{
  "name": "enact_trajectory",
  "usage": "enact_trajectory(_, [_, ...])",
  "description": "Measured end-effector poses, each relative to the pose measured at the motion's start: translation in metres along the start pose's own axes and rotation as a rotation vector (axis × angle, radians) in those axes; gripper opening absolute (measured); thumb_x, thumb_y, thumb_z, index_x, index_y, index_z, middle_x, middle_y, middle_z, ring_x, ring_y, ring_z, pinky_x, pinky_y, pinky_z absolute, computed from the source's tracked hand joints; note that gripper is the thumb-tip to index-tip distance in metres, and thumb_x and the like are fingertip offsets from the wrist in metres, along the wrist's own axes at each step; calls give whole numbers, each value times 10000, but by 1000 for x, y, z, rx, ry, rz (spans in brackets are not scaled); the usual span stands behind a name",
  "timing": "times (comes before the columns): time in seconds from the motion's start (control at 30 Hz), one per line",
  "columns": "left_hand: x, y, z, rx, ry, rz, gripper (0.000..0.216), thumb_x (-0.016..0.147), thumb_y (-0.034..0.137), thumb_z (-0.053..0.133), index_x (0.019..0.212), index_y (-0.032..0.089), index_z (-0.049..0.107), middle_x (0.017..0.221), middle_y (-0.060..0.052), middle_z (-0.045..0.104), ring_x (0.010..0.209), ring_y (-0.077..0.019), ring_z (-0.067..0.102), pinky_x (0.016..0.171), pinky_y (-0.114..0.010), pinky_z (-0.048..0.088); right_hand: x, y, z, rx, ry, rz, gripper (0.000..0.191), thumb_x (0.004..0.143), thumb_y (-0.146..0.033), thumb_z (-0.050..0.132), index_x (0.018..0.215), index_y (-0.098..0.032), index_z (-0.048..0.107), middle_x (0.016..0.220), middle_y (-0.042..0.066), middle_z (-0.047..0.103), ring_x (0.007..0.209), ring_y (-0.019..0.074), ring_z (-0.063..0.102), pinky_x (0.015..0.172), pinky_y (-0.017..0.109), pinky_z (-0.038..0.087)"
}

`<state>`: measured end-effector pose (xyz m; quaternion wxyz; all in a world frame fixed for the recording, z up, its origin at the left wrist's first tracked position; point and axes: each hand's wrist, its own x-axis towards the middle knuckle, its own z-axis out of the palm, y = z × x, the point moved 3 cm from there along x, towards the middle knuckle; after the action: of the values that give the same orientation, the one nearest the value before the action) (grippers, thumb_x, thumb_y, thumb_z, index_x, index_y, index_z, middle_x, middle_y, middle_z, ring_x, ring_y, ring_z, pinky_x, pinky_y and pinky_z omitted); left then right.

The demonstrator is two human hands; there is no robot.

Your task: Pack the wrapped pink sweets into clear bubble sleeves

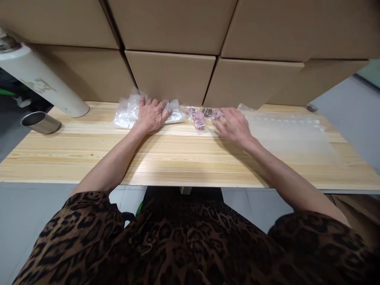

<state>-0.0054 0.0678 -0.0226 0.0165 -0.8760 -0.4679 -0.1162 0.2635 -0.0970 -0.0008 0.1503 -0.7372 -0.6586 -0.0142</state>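
Observation:
My left hand (152,114) lies with fingers spread, palm down, on a pile of clear plastic bags (126,114) at the back of the wooden table. A few small pink wrapped pieces (198,119) and a dark brown one (207,112) lie between my hands; their exact kind is too small to tell. My right hand (236,126) reaches over the right end of this group, its fingers bent and smeared by motion. Whether it grips one of the pieces is unclear. Just right of it, flat translucent plastic sheets (285,132) are spread out.
Stacked cardboard boxes (172,77) wall off the table's back edge. At the left stand a tall white flask (47,79) and a steel cup (41,122). A small dark item (311,107) sits at the back right corner. The wooden table's (166,166) front edge is close to my body.

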Motion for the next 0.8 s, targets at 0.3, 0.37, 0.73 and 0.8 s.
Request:
enact_trajectory(0.3, [-2, 0, -2, -67, 91, 3, 706, 1052, 648, 242, 1459, 190, 593, 1533, -179, 613, 1525, -360, 468, 1349, -650, 80, -98, 57, -7, -252, -166, 206, 473, 1079, -427, 402, 1148, -65, 697, 1249, 266, 692, 1167, 402, 628, 978, 496, 494])
enact_trajectory(0.37, [-5, 1, -6, -105, 151, -6, 702, 1035, 692, 266, 1443, 236, 610, 1641, -167, 524, 1577, -373, 401, 1337, -689, 66, -102, 59, -4, -264, -135, 172, 410, 1063, -302, 375, 1094, -69, 710, 1209, 263, 711, 1125, 384, 647, 954, 476, 495])
enact_trajectory(0.73, [-39, 43, -57, -254, 302, 22, 673, 1037, 666, 436, 1560, 255, 535, 1723, -176, 430, 1677, -388, 252, 1348, -692, 66, -117, 80, -22, 38, 313, 277, 385, 1026, -342, 310, 1010, -220, 675, 1059, 208, 722, 1046, 348, 673, 938, 505, 522])
enact_trajectory(0.8, [-59, 71, -63, -428, 262, 87, 678, 1052, 679, 407, 1521, 220, 574, 1665, -182, 507, 1621, -369, 375, 1328, -645, 237, -126, 69, -35, 96, 426, 258, 387, 1040, -406, 317, 1008, -254, 672, 1042, 187, 725, 1023, 333, 691, 938, 505, 541])
